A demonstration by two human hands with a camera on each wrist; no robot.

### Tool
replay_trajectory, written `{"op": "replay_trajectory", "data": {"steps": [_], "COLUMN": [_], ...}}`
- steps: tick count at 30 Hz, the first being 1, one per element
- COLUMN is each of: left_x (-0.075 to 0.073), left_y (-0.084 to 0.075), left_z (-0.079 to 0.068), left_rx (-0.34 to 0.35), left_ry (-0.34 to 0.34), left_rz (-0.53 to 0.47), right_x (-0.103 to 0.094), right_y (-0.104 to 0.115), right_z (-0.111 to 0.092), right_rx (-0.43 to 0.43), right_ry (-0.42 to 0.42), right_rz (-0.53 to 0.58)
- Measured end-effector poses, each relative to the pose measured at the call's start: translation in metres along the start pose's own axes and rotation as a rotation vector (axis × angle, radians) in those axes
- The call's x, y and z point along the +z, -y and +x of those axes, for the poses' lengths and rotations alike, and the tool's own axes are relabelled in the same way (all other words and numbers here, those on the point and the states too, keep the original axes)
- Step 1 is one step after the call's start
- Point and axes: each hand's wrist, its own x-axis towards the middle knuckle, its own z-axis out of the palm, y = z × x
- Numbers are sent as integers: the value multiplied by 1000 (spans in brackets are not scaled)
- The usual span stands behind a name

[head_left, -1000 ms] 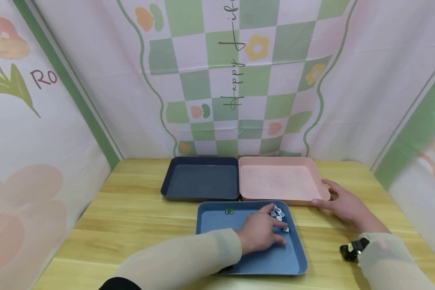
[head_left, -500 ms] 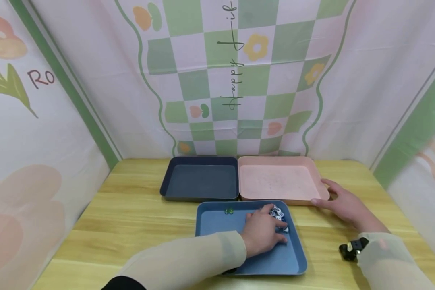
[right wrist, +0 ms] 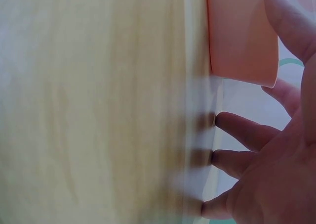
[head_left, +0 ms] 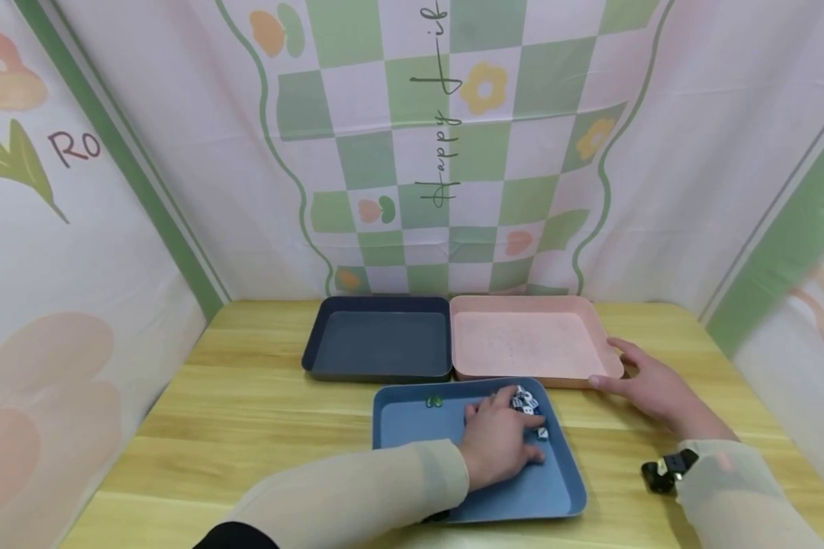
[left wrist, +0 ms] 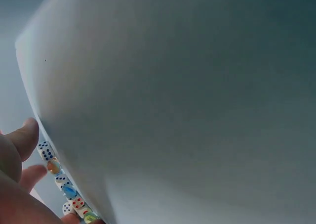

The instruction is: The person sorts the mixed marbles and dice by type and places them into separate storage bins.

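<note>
My left hand (head_left: 497, 446) reaches into the blue tray (head_left: 570, 488) with its fingers spread. Its fingertips lie right at a cluster of white dice (head_left: 524, 400) along the tray's right wall. In the left wrist view, a die (left wrist: 45, 151) with dark dots lies by the thumb, and an amber glass marble (left wrist: 53, 165) and a blue one (left wrist: 69, 191) sit in the same row. My right hand (head_left: 652, 385) rests at the near right corner of the pink tray (head_left: 621, 366). In the right wrist view its thumb touches the tray wall, with the other fingers spread and fairly straight.
A dark navy tray (head_left: 309, 358) stands to the left of the pink one, side by side, behind the blue tray. Small green shapes (head_left: 433, 402) show at the blue tray's far edge. The wooden table (head_left: 247, 427) meets a patterned cloth backdrop (head_left: 426, 259).
The blue tray has turned slightly, its near right corner shifting right. One die now shows apart, nearer the front. My left hand has moved slightly right; the right hand stays put.
</note>
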Motion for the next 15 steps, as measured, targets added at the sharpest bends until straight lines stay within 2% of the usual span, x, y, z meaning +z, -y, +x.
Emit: {"op": "replay_trajectory", "data": {"steps": [15], "left_x": [-3], "left_y": [-6], "left_z": [1], "left_rx": [12], "left_ry": [22], "left_rz": [6], "right_x": [0], "right_y": [1], "right_z": [-1], "right_rx": [-13], "right_ry": [0], "right_rz": [9]}}
